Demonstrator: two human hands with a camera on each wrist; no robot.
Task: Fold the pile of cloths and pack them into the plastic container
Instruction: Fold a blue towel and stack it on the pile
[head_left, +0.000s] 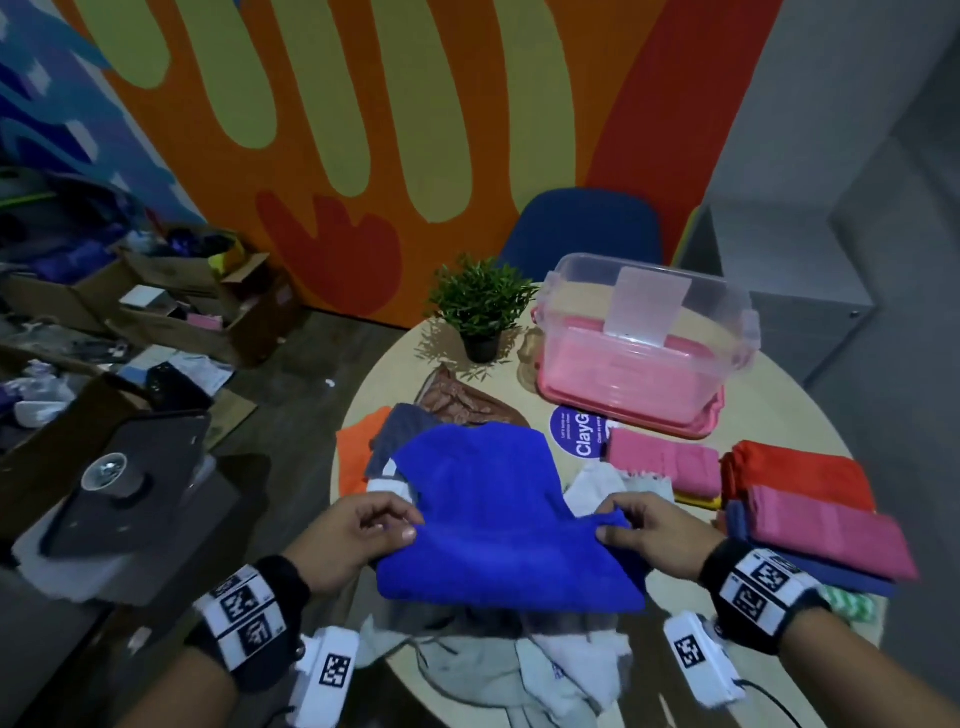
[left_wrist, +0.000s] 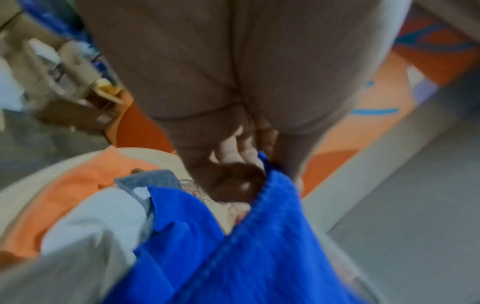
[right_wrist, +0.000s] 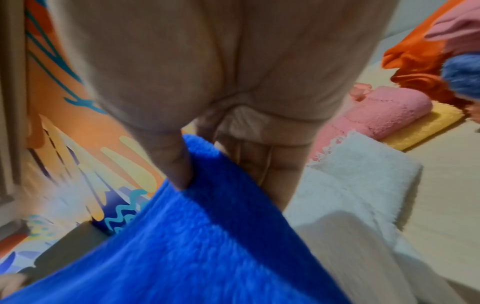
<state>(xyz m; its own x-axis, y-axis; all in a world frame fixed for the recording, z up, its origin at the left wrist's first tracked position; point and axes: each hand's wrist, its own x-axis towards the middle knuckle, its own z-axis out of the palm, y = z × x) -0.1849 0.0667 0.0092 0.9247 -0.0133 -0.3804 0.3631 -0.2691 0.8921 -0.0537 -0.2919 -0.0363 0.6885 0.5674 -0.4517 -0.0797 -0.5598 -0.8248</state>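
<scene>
From the head view, both hands hold a blue cloth (head_left: 493, 514) up over the near part of the round surface (head_left: 810, 405). The left hand (head_left: 358, 540) pinches its left edge between thumb and curled fingers, and the right hand (head_left: 649, 535) pinches the right edge the same way. Unfolded cloths lie under and behind it, white and grey ones nearest. The clear plastic container (head_left: 644, 332) stands at the far side, beside a small potted plant (head_left: 480, 306). Folded cloths (head_left: 810, 499) in pink, red and blue are stacked at the right.

From the left wrist, the fingers (left_wrist: 233, 150) curl round the blue cloth's stitched edge; the picture is blurred.

From the right wrist, the thumb (right_wrist: 176, 164) presses into the blue pile, with a white cloth (right_wrist: 363, 176) just beside
</scene>
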